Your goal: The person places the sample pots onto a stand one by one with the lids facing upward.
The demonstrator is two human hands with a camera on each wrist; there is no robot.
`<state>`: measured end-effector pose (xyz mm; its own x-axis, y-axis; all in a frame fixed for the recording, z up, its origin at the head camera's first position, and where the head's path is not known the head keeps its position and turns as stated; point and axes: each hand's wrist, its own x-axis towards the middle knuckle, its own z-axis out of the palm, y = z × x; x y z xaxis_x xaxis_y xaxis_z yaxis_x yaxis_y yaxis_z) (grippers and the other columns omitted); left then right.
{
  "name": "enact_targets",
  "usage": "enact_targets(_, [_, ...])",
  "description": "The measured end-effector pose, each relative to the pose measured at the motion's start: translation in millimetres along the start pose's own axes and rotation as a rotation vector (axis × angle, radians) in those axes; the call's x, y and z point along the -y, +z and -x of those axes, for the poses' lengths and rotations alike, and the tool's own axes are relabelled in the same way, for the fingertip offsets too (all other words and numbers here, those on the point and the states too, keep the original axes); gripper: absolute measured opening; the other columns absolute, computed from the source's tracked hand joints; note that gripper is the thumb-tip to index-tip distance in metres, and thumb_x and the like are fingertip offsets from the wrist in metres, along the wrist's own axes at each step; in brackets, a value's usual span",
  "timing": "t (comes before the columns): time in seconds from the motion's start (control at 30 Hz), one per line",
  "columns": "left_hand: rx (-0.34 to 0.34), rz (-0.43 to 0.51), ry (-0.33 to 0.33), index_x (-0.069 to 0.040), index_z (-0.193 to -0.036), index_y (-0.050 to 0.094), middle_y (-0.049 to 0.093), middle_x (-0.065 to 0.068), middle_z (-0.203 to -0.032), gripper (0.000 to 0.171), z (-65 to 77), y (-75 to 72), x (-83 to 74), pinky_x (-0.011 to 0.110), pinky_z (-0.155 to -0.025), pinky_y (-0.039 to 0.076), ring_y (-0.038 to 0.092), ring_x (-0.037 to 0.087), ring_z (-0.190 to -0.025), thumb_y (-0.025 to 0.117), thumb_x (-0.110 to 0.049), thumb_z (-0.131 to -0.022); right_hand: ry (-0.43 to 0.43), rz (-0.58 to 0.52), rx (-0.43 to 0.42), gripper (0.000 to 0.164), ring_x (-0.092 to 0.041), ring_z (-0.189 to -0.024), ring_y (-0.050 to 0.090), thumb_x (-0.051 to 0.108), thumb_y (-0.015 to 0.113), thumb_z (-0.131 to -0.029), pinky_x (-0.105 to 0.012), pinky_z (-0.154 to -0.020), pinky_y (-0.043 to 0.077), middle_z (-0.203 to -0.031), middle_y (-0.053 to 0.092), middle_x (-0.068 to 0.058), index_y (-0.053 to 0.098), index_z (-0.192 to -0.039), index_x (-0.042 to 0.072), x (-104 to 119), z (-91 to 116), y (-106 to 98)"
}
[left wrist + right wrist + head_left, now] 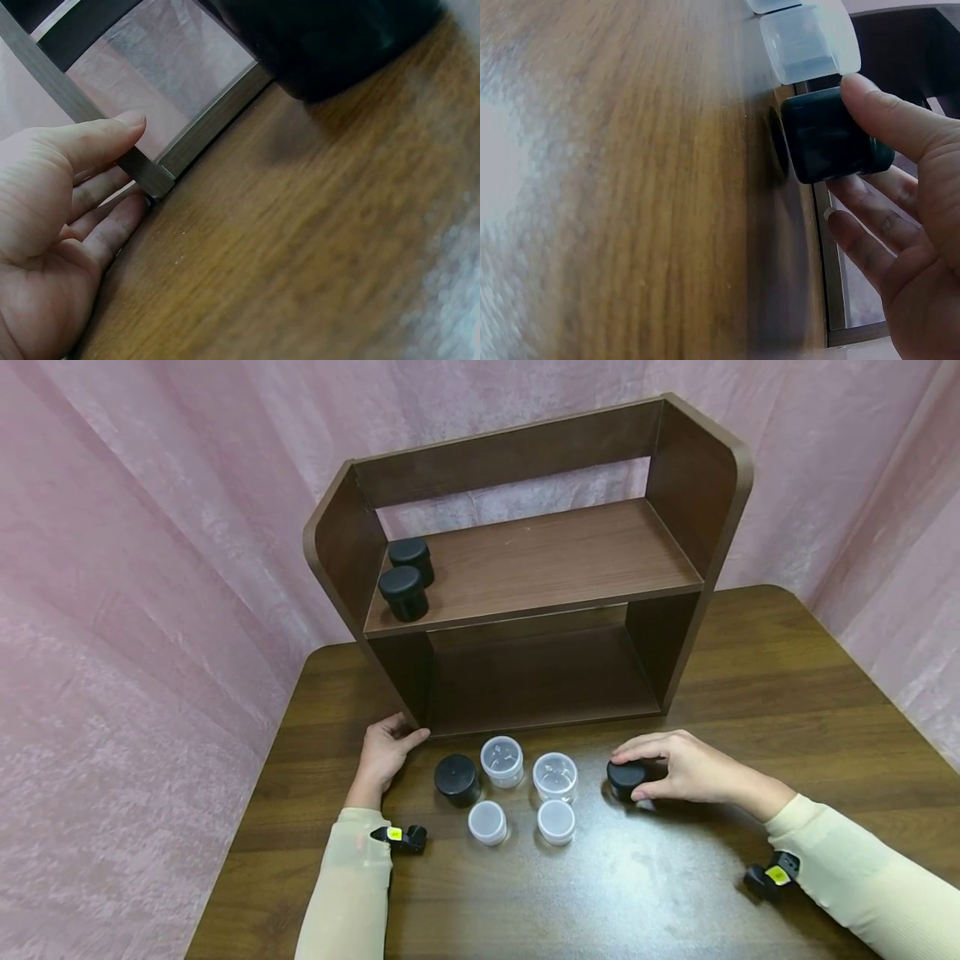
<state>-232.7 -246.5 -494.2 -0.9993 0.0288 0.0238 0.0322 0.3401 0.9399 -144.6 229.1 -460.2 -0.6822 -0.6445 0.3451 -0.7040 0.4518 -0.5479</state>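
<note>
Between thumb and fingers, my right hand (686,767) pinches a small black lidded jar (624,779) at the right of the group of jars. A dark patch shows by its base in the right wrist view; I cannot tell whether the jar touches the table. My left hand (384,753) grips the lower left front corner of a brown wooden shelf (525,610), thumb on the inner side and fingers outside. Beside that hand stands another black jar (457,779). Two larger clear jars (502,761) and two smaller ones (487,822) stand between the hands.
Two black jars (403,593) stand one behind the other at the left end of the shelf's upper board. The lower compartment (540,685) opens toward me. A wooden table (780,693) carries everything, with a pink curtain (187,527) behind.
</note>
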Motion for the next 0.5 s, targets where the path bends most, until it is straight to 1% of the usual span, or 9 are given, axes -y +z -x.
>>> enact_targets(0.13, [-0.012, -0.003, -0.002, -0.008, -0.121, 0.066, 0.065, 0.008, -0.119, 0.046, 0.2, 0.9, 1.5, 0.025, -0.085, 0.048, 0.057, 0.021, -0.112, 0.080, -0.025, -0.081, 0.004, -0.009, -0.017, 0.042, -0.012, -0.102, 0.064, 0.030, 0.084, -0.073, -0.012, -0.085, 0.043, -0.112, 0.068, 0.006, 0.072, -0.112, 0.021, -0.6, -1.0, 0.4])
enact_targets(0.3, [-0.026, -0.002, -0.007, -0.003, -0.122, 0.065, 0.065, 0.011, -0.117, 0.049, -1.1, 1.1, 4.1, 0.029, -0.086, 0.049, 0.058, 0.023, -0.111, 0.080, -0.024, -0.080, 0.009, -0.008, -0.022, 0.040, -0.012, -0.101, 0.064, 0.033, 0.083, -0.074, -0.011, -0.085, 0.042, -0.111, 0.069, 0.008, 0.073, -0.111, 0.021, -0.6, -2.5, -0.4])
enact_targets(0.43, [-0.028, -0.016, -0.006, -0.001, -0.124, 0.063, 0.064, 0.014, -0.119, 0.053, -1.0, 0.6, 3.3, 0.029, -0.086, 0.048, 0.058, 0.023, -0.111, 0.081, -0.024, -0.080, 0.009, -0.013, -0.021, 0.039, -0.012, -0.102, 0.065, 0.033, 0.083, -0.075, -0.010, -0.085, 0.041, -0.110, 0.069, 0.008, 0.073, -0.110, 0.020, -0.4, -3.3, -1.1])
enact_targets(0.5, [-0.025, -0.023, 0.003, -0.001, -0.121, 0.064, 0.065, 0.014, -0.115, 0.051, -1.1, 0.6, 2.5, 0.027, -0.083, 0.049, 0.059, 0.022, -0.107, 0.081, -0.024, -0.080, 0.007, -0.017, -0.020, 0.038, -0.012, -0.102, 0.064, 0.032, 0.082, -0.075, -0.010, -0.085, 0.042, -0.111, 0.069, 0.008, 0.073, -0.110, 0.020, -0.3, -3.6, -1.4])
